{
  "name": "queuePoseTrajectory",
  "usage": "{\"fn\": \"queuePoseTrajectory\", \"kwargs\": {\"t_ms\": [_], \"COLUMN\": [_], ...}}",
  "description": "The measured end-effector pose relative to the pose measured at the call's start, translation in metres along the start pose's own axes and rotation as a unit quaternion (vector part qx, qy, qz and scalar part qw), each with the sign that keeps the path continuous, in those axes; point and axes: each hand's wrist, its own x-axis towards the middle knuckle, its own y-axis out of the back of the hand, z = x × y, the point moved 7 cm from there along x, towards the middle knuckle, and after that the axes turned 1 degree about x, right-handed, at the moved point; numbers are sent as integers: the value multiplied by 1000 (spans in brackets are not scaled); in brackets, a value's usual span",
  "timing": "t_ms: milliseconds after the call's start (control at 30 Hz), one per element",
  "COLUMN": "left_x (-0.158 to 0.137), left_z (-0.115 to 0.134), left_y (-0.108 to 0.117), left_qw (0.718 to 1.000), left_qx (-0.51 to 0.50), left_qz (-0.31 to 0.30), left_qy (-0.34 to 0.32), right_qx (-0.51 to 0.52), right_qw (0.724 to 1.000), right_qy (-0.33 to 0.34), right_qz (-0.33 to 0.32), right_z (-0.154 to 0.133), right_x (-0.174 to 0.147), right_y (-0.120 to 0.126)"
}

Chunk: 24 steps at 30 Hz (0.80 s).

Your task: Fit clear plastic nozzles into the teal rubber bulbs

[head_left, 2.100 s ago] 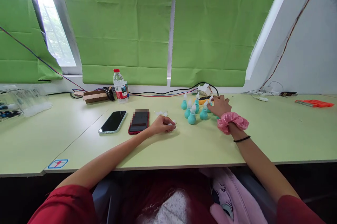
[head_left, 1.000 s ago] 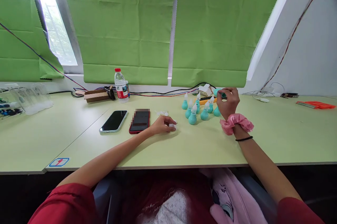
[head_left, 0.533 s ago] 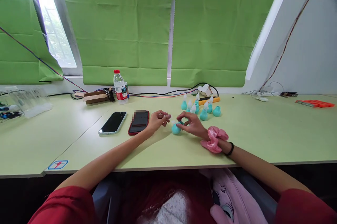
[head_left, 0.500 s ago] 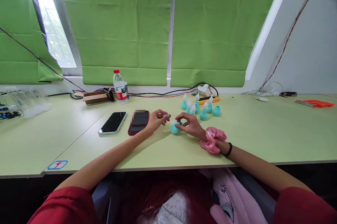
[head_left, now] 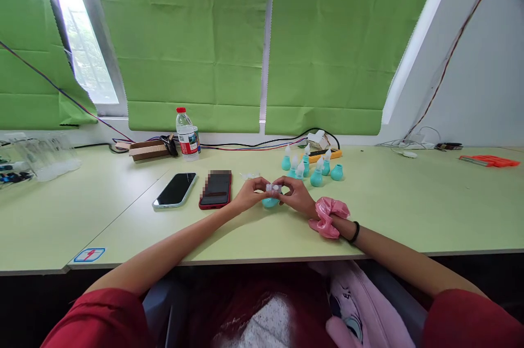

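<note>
My left hand (head_left: 250, 194) and my right hand (head_left: 297, 195) meet near the middle of the table, fingertips pinched on opposite sides of a small translucent whitish piece (head_left: 273, 188). Just below it a round turquoise pot (head_left: 269, 203) stands on the table, partly covered by my fingers. Whether the piece touches the pot, I cannot tell. Behind my hands stand several turquoise pots with white flame-shaped tops (head_left: 316, 176), and one turquoise pot with no top (head_left: 337, 172). Beyond my left hand lies a thin clear scrap (head_left: 249, 175).
Left of my hands lie a red-edged phone (head_left: 216, 190) and a pale-cased phone (head_left: 175, 191). A water bottle (head_left: 187, 138) and a cardboard box (head_left: 149, 151) stand at the back. A yellow-and-black tool (head_left: 325, 156) lies behind the pots; an orange item (head_left: 489, 161) is far right.
My left hand has moved right to meet my right hand. Both now grip the small translucent piece above the pot. The clear scrap now shows behind my left hand.
</note>
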Motion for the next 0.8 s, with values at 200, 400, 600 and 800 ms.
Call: {"fn": "queuePoseTrajectory", "kwargs": {"t_ms": [200,400,600,800], "left_x": [-4,-2,-4,-3], "left_z": [2,-11,-10,-9], "left_y": [-14,-10,2,6], "left_qw": [994,986,970,971], "left_qx": [85,164,239,236], "left_qz": [-68,-10,48,38], "left_qy": [-28,7,2,11], "right_qx": [-23,-148,-170,-288], "right_qw": [999,988,970,884], "right_qy": [-4,-24,163,248], "right_qz": [25,39,63,-272], "right_z": [7,13,-50,-66], "right_x": [3,8,-14,-53], "right_y": [4,3,10,-43]}}
